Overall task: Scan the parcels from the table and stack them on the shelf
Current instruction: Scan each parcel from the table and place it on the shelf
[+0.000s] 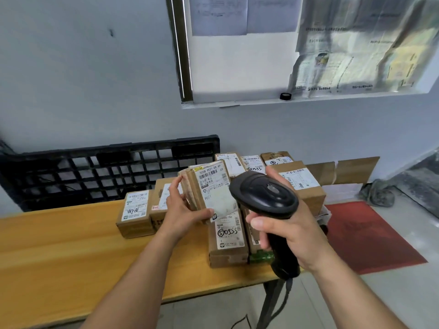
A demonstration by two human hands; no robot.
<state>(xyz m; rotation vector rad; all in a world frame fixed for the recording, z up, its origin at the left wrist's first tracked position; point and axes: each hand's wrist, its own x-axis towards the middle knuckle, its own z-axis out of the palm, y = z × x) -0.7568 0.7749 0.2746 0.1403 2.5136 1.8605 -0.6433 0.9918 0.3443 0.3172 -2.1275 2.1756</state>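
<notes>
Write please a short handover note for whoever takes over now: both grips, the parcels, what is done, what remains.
Left grip holds a flat brown cardboard parcel with a white label, raised over the yellow wooden table.
Right grip holds the black handheld barcode scanner, its head beside that label.
Other brown cardboard boxes lie on the table, right part.
Done: one parcel picked up; scanned or not, cannot tell.
Left: scan it, shelve it, then the rest. Shelf not in view.
</notes>
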